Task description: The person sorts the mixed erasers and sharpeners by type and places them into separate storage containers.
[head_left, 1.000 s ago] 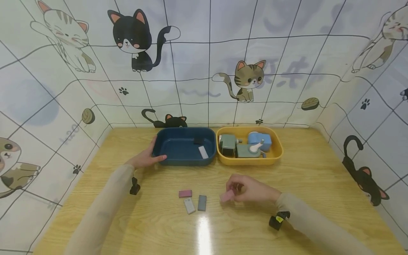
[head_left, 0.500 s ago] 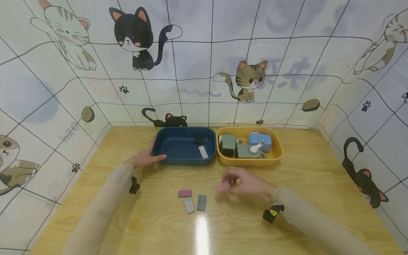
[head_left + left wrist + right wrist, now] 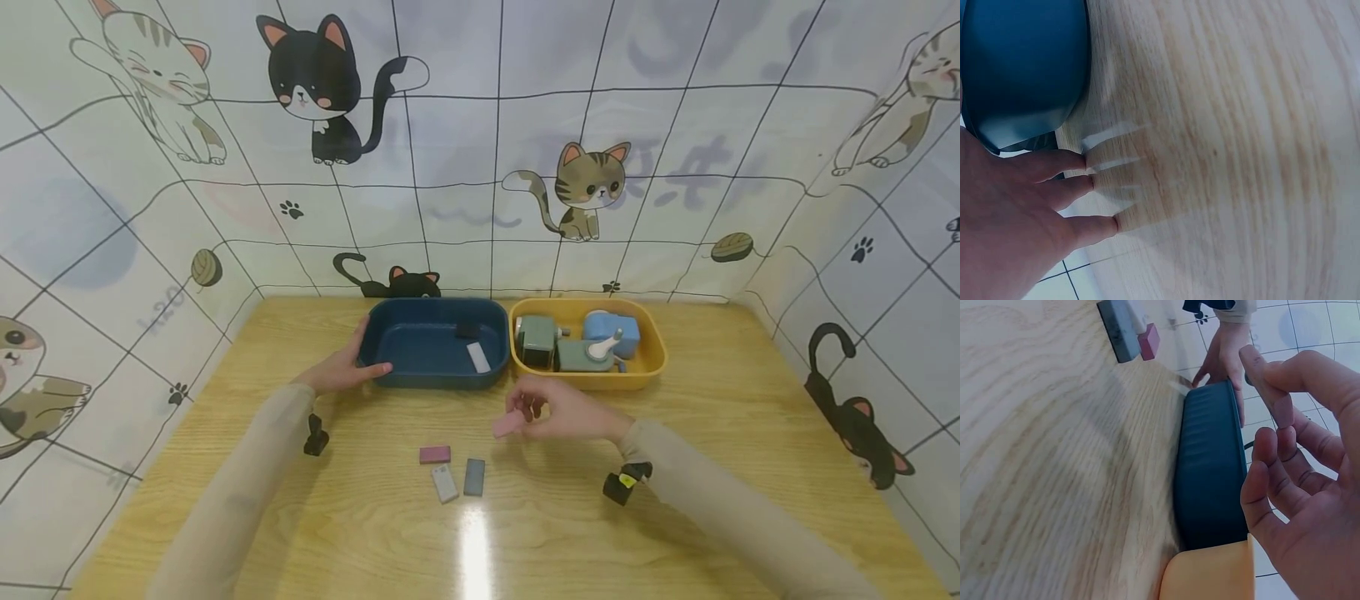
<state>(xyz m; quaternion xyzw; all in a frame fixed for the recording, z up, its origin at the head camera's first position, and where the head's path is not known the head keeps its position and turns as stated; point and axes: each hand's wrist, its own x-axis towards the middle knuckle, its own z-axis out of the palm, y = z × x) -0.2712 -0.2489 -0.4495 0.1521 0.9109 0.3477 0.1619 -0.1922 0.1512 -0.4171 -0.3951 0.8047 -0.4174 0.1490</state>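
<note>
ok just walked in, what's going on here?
A person's right hand pinches a light pink block above the table. Their left hand rests against the left end of the dark blue bin, where a white block and a black block lie. A darker pink block, a pale grey block and a dark grey block remain on the table.

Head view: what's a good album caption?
The left hand touches a blue bin while the right hand pinches a pink block.

Lt-pink block [image 3: 507, 424]; dk-blue bin [image 3: 435, 382]; yel. bin [image 3: 592, 381]; wht, cat-print wall [image 3: 461, 196].
</note>
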